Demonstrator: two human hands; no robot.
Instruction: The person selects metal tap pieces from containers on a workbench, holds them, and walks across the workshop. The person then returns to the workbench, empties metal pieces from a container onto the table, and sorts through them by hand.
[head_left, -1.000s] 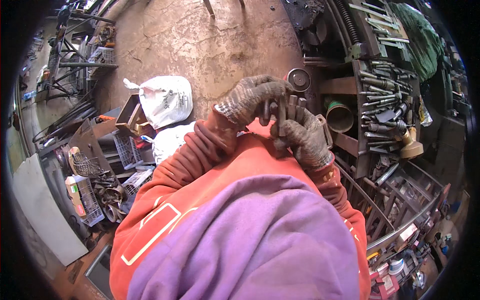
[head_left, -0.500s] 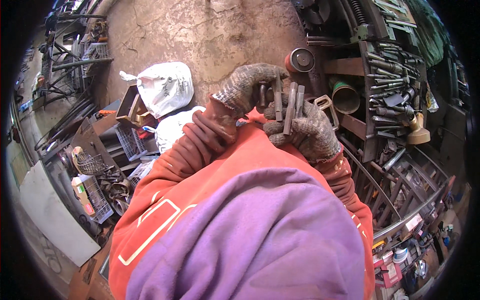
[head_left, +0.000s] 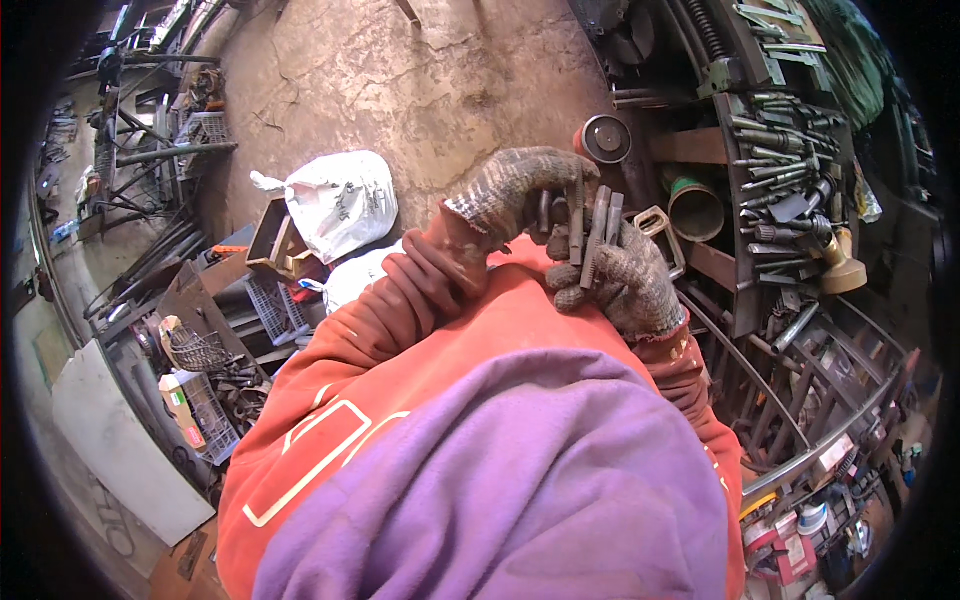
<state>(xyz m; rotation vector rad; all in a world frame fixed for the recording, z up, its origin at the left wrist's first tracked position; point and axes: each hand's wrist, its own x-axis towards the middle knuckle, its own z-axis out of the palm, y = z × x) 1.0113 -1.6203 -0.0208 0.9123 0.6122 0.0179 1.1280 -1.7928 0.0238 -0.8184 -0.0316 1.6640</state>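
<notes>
Both my hands wear dirty knitted work gloves and are close together in front of my orange top. My left hand (head_left: 520, 190) is closed, with its fingers curled over a grey metal thread tap (head_left: 577, 225) and a shorter dark metal piece beside it. My right hand (head_left: 636, 280) grips two thread taps (head_left: 598, 235) with square shank ends, side by side and pointing up at a slant. The tap in the left hand lies right next to these, and I cannot tell whether they touch. Gloves hide parts of the tools.
At the right, a rack (head_left: 745, 250) carries many metal cutters and tool shanks. A round tin (head_left: 605, 139) and a green cylinder (head_left: 696, 210) stand before it. White tied bags (head_left: 345, 205) sit at the left, near crates and scrap. Beyond my hands lies the stained concrete floor (head_left: 430, 100).
The whole view has shifted slightly, so most things sit lower in the picture. My hands keep almost the same grip on the taps, and the left-hand tap is still beside the right-hand ones.
</notes>
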